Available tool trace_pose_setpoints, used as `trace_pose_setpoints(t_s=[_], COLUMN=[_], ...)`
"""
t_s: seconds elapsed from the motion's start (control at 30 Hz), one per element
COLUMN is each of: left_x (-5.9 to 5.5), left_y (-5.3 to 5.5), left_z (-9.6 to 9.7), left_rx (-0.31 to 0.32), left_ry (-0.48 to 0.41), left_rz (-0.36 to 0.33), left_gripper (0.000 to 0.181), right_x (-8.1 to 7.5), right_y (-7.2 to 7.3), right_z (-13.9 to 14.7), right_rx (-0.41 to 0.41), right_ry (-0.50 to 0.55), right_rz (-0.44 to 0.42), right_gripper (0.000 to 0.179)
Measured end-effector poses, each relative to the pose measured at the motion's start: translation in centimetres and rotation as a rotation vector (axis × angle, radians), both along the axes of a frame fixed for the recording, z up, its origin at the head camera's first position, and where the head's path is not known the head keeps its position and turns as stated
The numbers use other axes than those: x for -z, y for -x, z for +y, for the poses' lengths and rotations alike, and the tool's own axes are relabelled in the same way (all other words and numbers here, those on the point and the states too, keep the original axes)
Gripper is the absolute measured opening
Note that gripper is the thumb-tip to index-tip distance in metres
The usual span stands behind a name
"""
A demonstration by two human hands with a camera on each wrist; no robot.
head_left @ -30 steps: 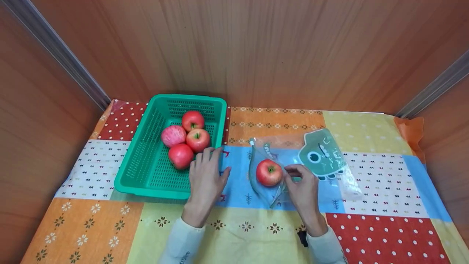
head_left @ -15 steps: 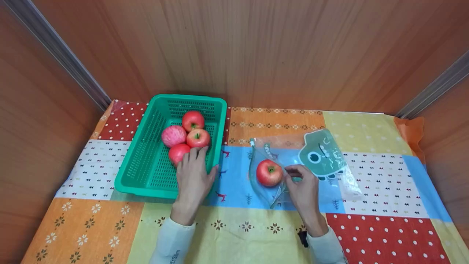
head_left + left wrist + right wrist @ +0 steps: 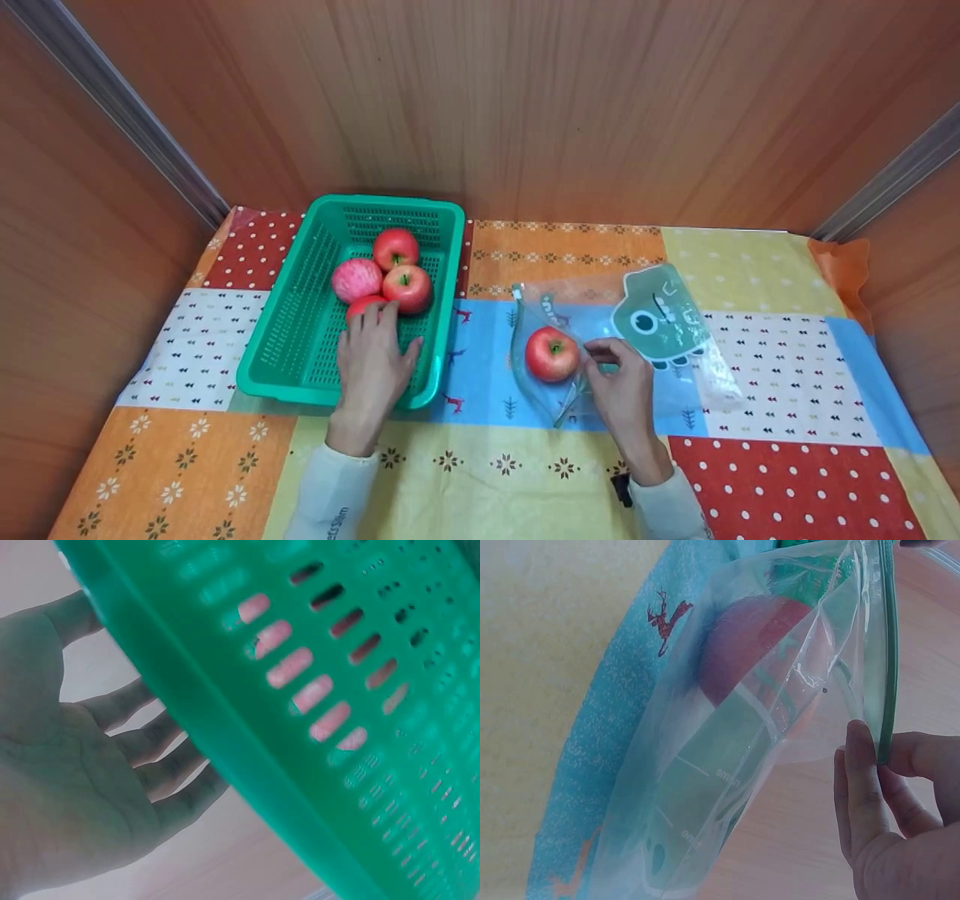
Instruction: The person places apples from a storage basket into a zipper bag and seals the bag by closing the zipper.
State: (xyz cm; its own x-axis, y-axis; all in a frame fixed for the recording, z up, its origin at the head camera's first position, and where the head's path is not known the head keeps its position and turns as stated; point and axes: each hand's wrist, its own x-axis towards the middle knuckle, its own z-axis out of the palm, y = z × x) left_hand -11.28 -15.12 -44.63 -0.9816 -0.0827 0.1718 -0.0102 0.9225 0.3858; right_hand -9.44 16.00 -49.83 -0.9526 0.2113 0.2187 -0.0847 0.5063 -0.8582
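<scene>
My left hand reaches over the near right part of a green basket, its fingers extended over the nearest apple and partly hiding it. Whether the fingertips touch that apple cannot be told. In the left wrist view the basket's side covers the ends of the fingers. My right hand pinches the edge of a clear zip bag with a green cartoon print, keeping its mouth apart. Inside the bag lies one red apple. The right wrist view shows thumb and fingers gripping the bag's green zip strip.
Behind the nearest apple sit a streaked pink apple and two redder ones in the basket. A patchwork cloth covers the table. Wood-grain panels rise at the back and both sides.
My left hand has moved left from the basket's right rim to above the nearest apple. The right hand, bag and bagged apple look the same.
</scene>
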Motion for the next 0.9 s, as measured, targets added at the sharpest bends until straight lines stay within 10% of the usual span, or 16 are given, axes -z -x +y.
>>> trace_pose_setpoints(t_s=[0.9], left_x=[-1.3], left_y=[0.9], left_z=[-4.7], left_rx=[0.052], left_ry=[0.069], left_rz=[-0.193], left_gripper=[0.077], right_x=[0.1], right_y=[-0.1], right_z=[0.2], right_rx=[-0.004], right_ry=[0.0], right_rz=[-0.018], right_gripper=[0.017])
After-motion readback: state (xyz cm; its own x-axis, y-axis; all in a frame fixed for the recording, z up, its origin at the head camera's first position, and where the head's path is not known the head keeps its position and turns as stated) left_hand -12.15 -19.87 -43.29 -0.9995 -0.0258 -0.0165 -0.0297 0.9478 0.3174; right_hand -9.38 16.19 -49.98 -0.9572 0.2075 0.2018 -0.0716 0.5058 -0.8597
